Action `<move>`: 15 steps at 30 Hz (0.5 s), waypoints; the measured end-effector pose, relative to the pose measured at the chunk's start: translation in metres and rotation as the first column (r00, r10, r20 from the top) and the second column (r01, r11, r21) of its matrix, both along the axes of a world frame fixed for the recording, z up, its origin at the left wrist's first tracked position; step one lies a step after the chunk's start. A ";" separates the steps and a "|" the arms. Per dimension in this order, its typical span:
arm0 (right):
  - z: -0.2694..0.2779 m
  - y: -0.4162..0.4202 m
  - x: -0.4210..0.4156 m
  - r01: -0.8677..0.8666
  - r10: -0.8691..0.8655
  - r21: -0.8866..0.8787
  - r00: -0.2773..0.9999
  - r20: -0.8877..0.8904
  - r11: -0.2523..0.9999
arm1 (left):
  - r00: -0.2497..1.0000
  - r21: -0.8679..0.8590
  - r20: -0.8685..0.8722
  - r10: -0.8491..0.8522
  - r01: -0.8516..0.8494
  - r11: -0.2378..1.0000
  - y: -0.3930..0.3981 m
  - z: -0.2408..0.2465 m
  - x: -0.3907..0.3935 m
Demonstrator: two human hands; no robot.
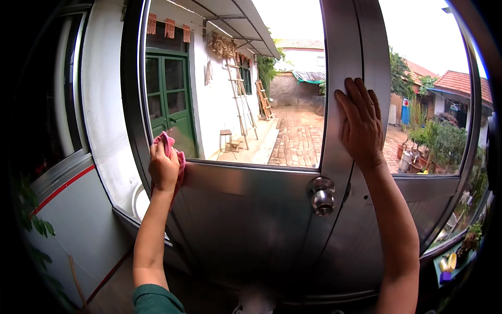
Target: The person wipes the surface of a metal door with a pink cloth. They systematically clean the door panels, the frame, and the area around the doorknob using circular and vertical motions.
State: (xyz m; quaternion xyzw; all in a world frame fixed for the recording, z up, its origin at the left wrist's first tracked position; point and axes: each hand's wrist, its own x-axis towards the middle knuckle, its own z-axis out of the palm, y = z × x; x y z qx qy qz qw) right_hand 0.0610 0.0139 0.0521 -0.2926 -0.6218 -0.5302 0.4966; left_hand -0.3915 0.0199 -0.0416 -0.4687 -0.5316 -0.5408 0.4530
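A pink cloth [181,160] is bunched in my left hand [162,168], at the lower left corner of a door's glass pane [235,98]. Part of the cloth hangs down below the hand, over the metal frame. My right hand [361,121] rests flat against the upright metal stile [339,51] where the two door leaves meet, fingers pointing up, and it holds nothing. Below and left of that hand is a round metal door knob [322,196]. Beneath the glass lies the door's metal lower panel [243,227].
At left stands a pale panel with a red strip [62,190], with leaves [41,225] before it. Through the glass show a brick-paved yard [294,137], a wooden ladder [237,98], a stool [225,135] and potted plants [439,141]. Small items [447,267] sit on a ledge at lower right.
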 end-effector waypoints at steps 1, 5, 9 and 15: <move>0.000 0.000 0.000 -0.008 0.008 0.003 1.000 -0.003 1.000 | 1.000 -0.042 -0.007 -0.010 0.010 0.999 -0.007 -0.006 0.019; -0.001 -0.002 0.001 -0.050 0.050 -0.016 0.999 -0.004 0.999 | 0.916 -0.141 -0.261 -0.304 0.275 0.951 -0.029 -0.016 0.105; -0.001 -0.003 0.003 -0.085 0.085 -0.038 0.996 -0.001 0.996 | 0.758 -0.258 -0.496 -0.424 0.338 0.905 -0.029 0.000 0.190; 0.000 -0.002 0.005 -0.123 0.123 -0.050 0.992 -0.003 0.991 | 0.733 -0.060 -0.627 -0.262 0.290 0.955 -0.019 0.046 0.238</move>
